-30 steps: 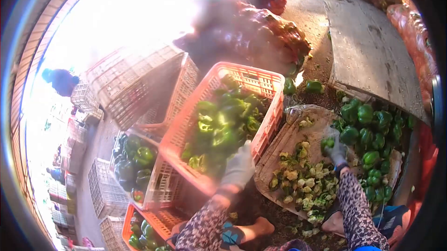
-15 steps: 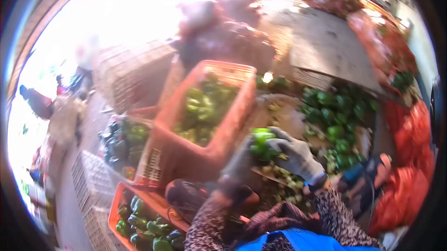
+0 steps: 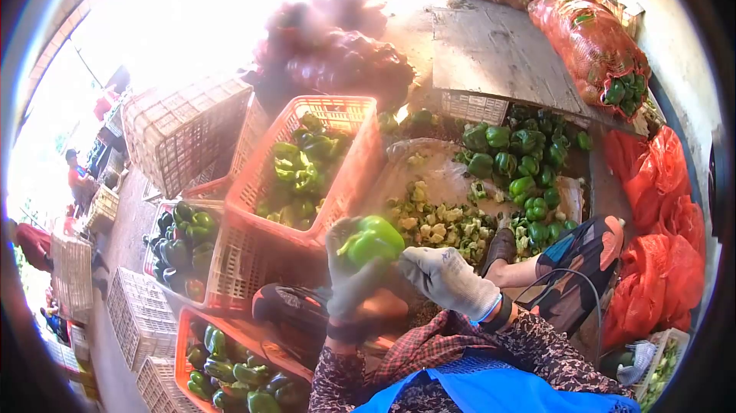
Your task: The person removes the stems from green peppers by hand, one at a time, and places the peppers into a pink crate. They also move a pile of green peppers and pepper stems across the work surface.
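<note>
My gloved left hand (image 3: 345, 279), slightly blurred, is wrapped round a bright green bell pepper (image 3: 374, 240) in front of my lap. Close to the pepper's right side is my right hand (image 3: 448, 276), in a grey-white glove, its fingers pinched together; whatever they hold, if anything, is hidden. Beyond both hands lies a heap of pale green pepper trimmings (image 3: 429, 221). An orange crate (image 3: 359, 110) with light green peppers inside stands just past my left hand.
Dark green peppers (image 3: 506, 152) are piled beyond my foot. A lower orange crate (image 3: 184, 352) holds more peppers at left. Red mesh sacks (image 3: 586, 45) lie at the far right, above red bags (image 3: 652, 283). Stacked pale crates (image 3: 184, 133) and a person (image 3: 80, 179) are at left.
Both hands have shifted left in the view. The right hand has come off the pepper, which now sits in the left hand alone. The view has turned somewhat and sharpened.
</note>
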A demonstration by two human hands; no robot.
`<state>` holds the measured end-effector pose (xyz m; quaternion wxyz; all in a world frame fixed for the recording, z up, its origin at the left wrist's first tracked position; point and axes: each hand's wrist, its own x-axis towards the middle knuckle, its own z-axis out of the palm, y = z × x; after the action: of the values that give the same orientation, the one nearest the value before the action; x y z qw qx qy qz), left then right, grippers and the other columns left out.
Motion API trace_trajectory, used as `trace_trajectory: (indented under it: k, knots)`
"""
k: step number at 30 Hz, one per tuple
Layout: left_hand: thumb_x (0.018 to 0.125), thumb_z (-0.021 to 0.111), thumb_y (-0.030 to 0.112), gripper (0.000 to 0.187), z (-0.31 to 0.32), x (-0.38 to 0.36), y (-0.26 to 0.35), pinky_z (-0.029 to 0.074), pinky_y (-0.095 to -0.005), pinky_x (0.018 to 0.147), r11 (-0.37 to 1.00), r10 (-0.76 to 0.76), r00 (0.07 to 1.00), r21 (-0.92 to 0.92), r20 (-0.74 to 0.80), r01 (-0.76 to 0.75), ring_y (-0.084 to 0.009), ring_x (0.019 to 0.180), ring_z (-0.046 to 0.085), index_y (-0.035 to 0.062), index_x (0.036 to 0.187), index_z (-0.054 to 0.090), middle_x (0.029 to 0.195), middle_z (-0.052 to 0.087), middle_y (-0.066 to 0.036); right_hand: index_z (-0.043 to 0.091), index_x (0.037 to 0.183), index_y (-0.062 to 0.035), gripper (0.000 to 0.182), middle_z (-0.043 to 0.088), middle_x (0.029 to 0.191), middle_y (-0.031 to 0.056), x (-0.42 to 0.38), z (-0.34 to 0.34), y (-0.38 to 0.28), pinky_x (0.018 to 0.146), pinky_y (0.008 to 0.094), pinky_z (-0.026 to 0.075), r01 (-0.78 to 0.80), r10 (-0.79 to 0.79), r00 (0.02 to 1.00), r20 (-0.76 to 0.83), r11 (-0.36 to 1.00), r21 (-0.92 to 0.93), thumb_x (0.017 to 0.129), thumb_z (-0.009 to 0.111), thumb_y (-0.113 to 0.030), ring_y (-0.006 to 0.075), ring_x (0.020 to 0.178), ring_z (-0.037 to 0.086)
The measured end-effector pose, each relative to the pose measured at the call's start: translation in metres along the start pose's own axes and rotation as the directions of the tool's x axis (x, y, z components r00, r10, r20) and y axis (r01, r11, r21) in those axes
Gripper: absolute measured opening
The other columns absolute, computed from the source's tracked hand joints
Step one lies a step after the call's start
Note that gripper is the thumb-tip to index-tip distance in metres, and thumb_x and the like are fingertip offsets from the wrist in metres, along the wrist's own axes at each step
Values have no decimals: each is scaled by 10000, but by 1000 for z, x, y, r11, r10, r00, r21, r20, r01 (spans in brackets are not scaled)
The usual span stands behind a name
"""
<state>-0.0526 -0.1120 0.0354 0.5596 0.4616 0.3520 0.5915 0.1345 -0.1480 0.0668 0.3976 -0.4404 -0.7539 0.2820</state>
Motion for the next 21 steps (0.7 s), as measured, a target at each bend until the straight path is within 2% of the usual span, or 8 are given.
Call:
trace_trajectory:
  k: [2, 8, 12, 14, 16, 18, 20, 21]
  knots:
    - [703, 825, 126, 848, -5, 1, -3, 480, -409, 1069, 1000, 12, 1000, -4, 7, -12, -236, 1229, 558, 28, 1440, 419, 1345, 547, -114, 683, 1098, -13, 132, 679, 868, 230, 1, 1, 7, 662, 440, 539, 5, -5, 1000, 15, 1000, 5, 992, 620, -60, 398, 785, 697]
    - [694, 788, 145, 824, 1, -3, -9, 469, -411, 1070, 909, 230, 966, 327, 121, -258, -249, 1201, 554, -2, 1415, 416, 1331, 520, -142, 664, 1087, -32, 161, 678, 841, 229, -3, 1, 6, 653, 497, 523, -79, 77, 997, 15, 989, 122, 1014, 640, -174, 445, 787, 677]
    - [699, 825, 248, 896, 17, -10, -15, 471, -416, 1071, 982, 149, 984, 129, -98, -136, -258, 1228, 550, 37, 1449, 383, 1387, 514, -136, 655, 1095, -30, 157, 681, 843, 240, -26, 12, 8, 687, 519, 526, -238, 234, 964, 128, 971, 16, 1002, 626, -153, 448, 821, 681]
    - [698, 813, 266, 925, 20, -10, -4, 445, -417, 1103, 998, 15, 992, 62, -126, -7, -250, 1282, 529, 51, 1480, 368, 1435, 504, -136, 638, 1051, -41, 122, 685, 852, 238, -50, 26, 30, 706, 534, 524, -192, 192, 975, 113, 981, -6, 937, 624, -80, 445, 837, 683]
    - [796, 769, 88, 852, 2, -7, -21, 463, -437, 1095, 989, 114, 986, -77, -121, -123, -285, 1325, 510, 66, 1527, 331, 1473, 464, -152, 650, 1060, -86, 155, 702, 882, 219, -64, 27, 37, 718, 518, 539, -254, 270, 957, 106, 956, -144, 912, 620, -52, 420, 854, 699]
    - [841, 687, 171, 817, -7, -1, -14, 435, -413, 1114, 966, 136, 961, -183, -240, -182, -269, 1318, 520, 32, 1555, 315, 1504, 462, -147, 694, 1050, -49, 154, 719, 840, 150, -77, 24, 56, 755, 400, 573, -269, 290, 946, 145, 951, -152, 940, 587, -35, 324, 793, 730]
    - [829, 659, 196, 818, -20, 14, 3, 439, -404, 1112, 948, 90, 987, -294, -131, -126, -267, 1291, 542, 9, 1546, 314, 1489, 480, -147, 691, 1122, -21, 173, 717, 895, 87, -77, 17, 60, 786, 338, 558, -359, 350, 931, 101, 928, 94, 978, 610, -70, 183, 846, 695]
    - [786, 682, 196, 870, -20, 13, 11, 439, -414, 1116, 973, -21, 998, -231, -55, 7, -270, 1270, 559, 23, 1553, 311, 1469, 498, -144, 654, 1233, -12, 303, 716, 1037, 98, -69, 18, 62, 816, 322, 563, -279, 285, 959, 12, 929, 242, 962, 691, -142, 186, 919, 704]
